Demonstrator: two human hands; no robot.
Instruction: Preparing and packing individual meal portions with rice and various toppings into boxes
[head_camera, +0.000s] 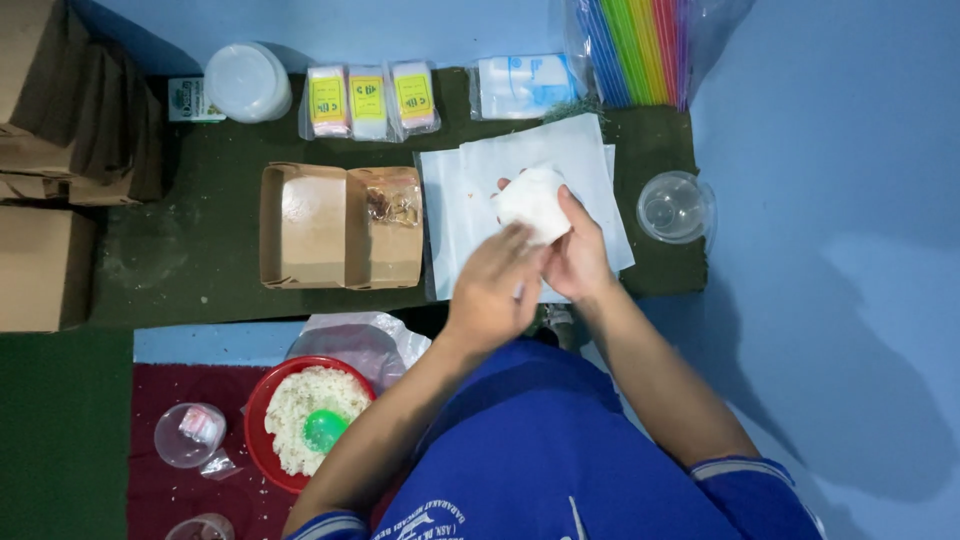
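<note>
- A dark green mat (200, 250) covers the low surface against the blue wall, and everything else sits on or around it.
- Brown cardboard boxes (45, 150) are stacked at the far left edge.
- An open brown takeaway box (310, 225) lies on the mat, with some dark food in its right-hand half.
- White paper sheets (470, 200) are spread just right of the box — the hands work above them.
- A red bowl (258, 400) of white rice sits lower left, with a green scoop (324, 430) resting in the rice.
- A bag of coloured straws (635, 50) leans at the top right; a clear plastic cup (675, 207) stands below it.
- The right hand (578, 255) is closed around a white paper-wrapped bundle (530, 200), held above the sheets.
- The left hand (495, 285) is pressed against the bundle's lower side, fingers curled on the wrap.
- Three small yellow-labelled packets (368, 100) line the back edge, beside a white lidded tub (247, 82).
</note>
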